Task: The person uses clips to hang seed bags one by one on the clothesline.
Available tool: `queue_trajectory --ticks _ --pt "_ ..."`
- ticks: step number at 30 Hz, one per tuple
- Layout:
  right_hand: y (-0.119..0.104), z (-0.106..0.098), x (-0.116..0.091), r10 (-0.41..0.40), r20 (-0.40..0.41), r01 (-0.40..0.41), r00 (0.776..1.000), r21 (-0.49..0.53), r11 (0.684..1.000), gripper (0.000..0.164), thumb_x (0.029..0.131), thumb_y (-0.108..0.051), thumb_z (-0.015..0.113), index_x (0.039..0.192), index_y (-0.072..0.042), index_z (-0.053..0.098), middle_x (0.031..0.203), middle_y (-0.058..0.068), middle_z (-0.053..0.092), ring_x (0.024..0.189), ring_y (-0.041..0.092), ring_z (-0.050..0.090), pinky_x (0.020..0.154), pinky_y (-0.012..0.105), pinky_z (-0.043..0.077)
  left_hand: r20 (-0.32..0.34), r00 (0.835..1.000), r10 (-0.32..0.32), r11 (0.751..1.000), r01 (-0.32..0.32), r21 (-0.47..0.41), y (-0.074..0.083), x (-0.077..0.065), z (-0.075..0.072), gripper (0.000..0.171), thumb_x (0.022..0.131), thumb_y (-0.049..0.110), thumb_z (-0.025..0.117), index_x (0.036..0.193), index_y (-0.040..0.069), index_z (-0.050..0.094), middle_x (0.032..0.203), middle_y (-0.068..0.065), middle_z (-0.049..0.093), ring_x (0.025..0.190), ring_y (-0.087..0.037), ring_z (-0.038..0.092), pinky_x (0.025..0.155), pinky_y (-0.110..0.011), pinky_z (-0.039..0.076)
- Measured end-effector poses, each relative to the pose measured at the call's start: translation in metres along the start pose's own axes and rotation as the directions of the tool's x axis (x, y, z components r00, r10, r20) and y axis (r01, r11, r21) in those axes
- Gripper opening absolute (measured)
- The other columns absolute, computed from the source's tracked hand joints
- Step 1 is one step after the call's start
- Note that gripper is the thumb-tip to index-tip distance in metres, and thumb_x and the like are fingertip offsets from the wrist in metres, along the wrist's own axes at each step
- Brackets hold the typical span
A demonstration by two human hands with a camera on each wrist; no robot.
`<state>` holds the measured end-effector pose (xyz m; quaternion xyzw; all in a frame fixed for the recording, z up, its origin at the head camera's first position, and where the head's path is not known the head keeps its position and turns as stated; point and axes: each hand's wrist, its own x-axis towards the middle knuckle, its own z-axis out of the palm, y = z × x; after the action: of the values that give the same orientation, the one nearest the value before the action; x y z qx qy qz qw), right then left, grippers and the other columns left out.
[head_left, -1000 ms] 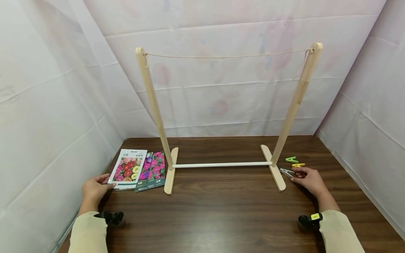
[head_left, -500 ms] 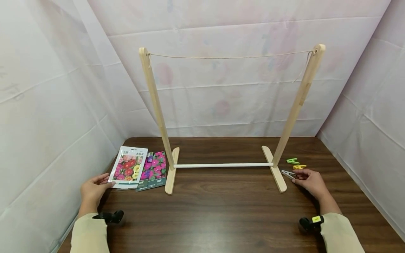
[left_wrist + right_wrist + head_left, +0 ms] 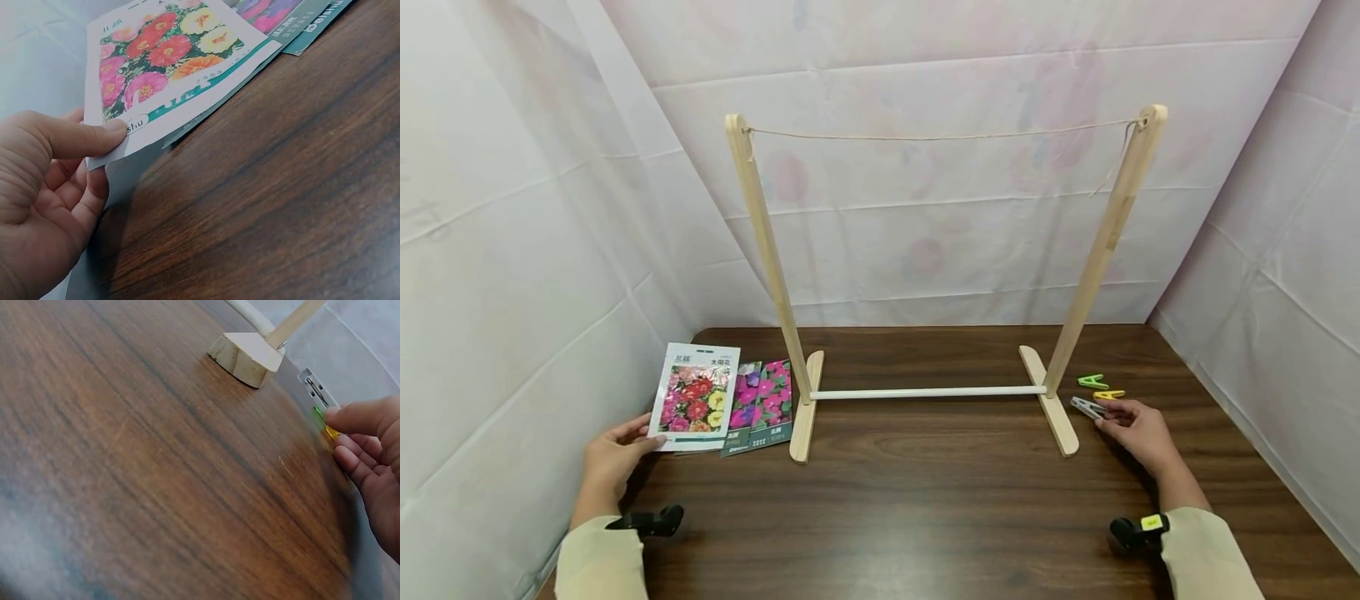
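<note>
At the table's left side my left hand (image 3: 613, 458) pinches the lower left corner of a white seed packet (image 3: 696, 400) printed with red, pink and yellow flowers. In the left wrist view the thumb lies on top of that packet (image 3: 162, 69) and fingers curl beneath. Two more seed packets, one with purple flowers (image 3: 745, 404) and one with pink flowers (image 3: 773, 400), lie partly under it. Over on the right, my right hand (image 3: 1138, 433) pinches a grey clothespin (image 3: 1087, 408) by its near end. A green clothespin (image 3: 1093, 382) and a yellow clothespin (image 3: 1108, 394) lie just beyond.
Between the hands stands a wooden frame with a left post (image 3: 767, 250) and a right post (image 3: 1097, 258) on flat feet. A thin string (image 3: 925, 137) spans the tops, and a white rod (image 3: 925, 392) joins the bases. White cloth (image 3: 940, 233) hangs behind the brown table (image 3: 910, 500).
The white packet has shifted left with my left hand, away from the other packets. The grey clothespin has tilted up slightly in my right hand.
</note>
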<state>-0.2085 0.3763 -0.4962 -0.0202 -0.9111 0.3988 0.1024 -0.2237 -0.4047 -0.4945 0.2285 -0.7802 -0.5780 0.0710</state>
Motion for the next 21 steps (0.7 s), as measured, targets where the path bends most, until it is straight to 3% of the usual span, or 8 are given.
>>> queue_trajectory --ticks 4,6,7,9,13,16,21 --pt "0.0001 -0.0001 -0.0031 0.022 -0.020 -0.020 1.000 0.093 0.995 0.038 0.087 -0.002 0.071 0.119 0.015 0.060 0.104 0.025 0.063 0.078 -0.008 0.053 0.064 0.014 0.050 0.021 1.000 -0.001 0.997 0.002 -0.082 -0.0017 -0.0023 -0.0020 0.040 0.077 0.002 0.081 0.108 0.028 0.075 0.078 0.018 0.062 0.075 0.001 0.055 0.063 -0.015 0.051" --pt "0.0000 -0.0001 -0.0044 0.033 -0.027 -0.030 0.999 0.133 0.991 0.039 0.088 -0.002 0.070 0.120 0.016 0.058 0.105 0.026 0.062 0.078 -0.008 0.053 0.064 0.013 0.050 0.028 1.000 -0.011 0.991 0.014 -0.133 -0.0019 -0.0025 -0.0025 0.039 0.077 0.001 0.081 0.095 0.035 0.075 0.078 0.019 0.063 0.073 0.001 0.057 0.063 -0.016 0.052" --pt "0.0004 -0.0004 -0.0047 0.039 -0.029 -0.034 0.999 0.148 0.988 0.040 0.088 -0.003 0.070 0.121 0.016 0.057 0.105 0.025 0.062 0.079 -0.008 0.053 0.064 0.013 0.050 0.031 0.999 -0.020 0.987 0.024 -0.160 -0.0020 -0.0025 -0.0027 0.039 0.078 0.001 0.081 0.093 0.036 0.075 0.078 0.019 0.063 0.073 0.001 0.058 0.062 -0.017 0.053" --pt "0.0006 -0.0010 -0.0054 0.044 -0.036 -0.037 0.998 0.179 0.983 0.041 0.089 -0.003 0.069 0.122 0.017 0.056 0.104 0.022 0.062 0.079 -0.008 0.054 0.065 0.013 0.050 0.042 0.998 -0.047 0.976 0.055 -0.211 0.0000 -0.0035 -0.0031 0.043 0.079 0.000 0.080 0.103 0.035 0.074 0.078 0.021 0.063 0.073 0.001 0.060 0.063 -0.018 0.054" --pt "0.0016 -0.0029 -0.0069 0.047 -0.056 -0.031 0.997 0.255 0.966 0.043 0.090 -0.006 0.069 0.122 0.018 0.053 0.095 -0.003 0.064 0.081 -0.007 0.056 0.067 0.013 0.050 0.067 0.994 -0.092 0.946 0.108 -0.307 0.0036 -0.0051 -0.0040 0.045 0.081 0.002 0.079 0.114 0.032 0.072 0.081 0.023 0.065 0.074 -0.001 0.063 0.065 -0.021 0.056" --pt "0.0014 -0.0045 -0.0082 0.045 -0.075 -0.019 0.996 0.317 0.948 0.044 0.090 -0.007 0.070 0.120 0.020 0.053 0.091 -0.017 0.061 0.081 -0.005 0.058 0.067 0.012 0.050 0.076 0.992 -0.099 0.920 0.120 -0.373 0.0043 -0.0048 -0.0033 0.038 0.081 0.001 0.078 0.103 0.032 0.076 0.083 0.021 0.067 0.073 -0.004 0.064 0.065 -0.022 0.057" --pt "-0.0011 -0.0071 -0.0082 0.078 -0.070 -0.044 0.994 0.394 0.918 0.039 0.090 -0.009 0.071 0.117 0.015 0.055 0.091 -0.019 0.062 0.082 -0.005 0.059 0.069 0.011 0.050 0.066 0.995 -0.075 0.885 0.097 -0.456 0.0045 -0.0050 -0.0006 0.034 0.080 -0.003 0.078 0.094 0.028 0.079 0.083 0.015 0.069 0.073 -0.006 0.065 0.065 -0.022 0.057"
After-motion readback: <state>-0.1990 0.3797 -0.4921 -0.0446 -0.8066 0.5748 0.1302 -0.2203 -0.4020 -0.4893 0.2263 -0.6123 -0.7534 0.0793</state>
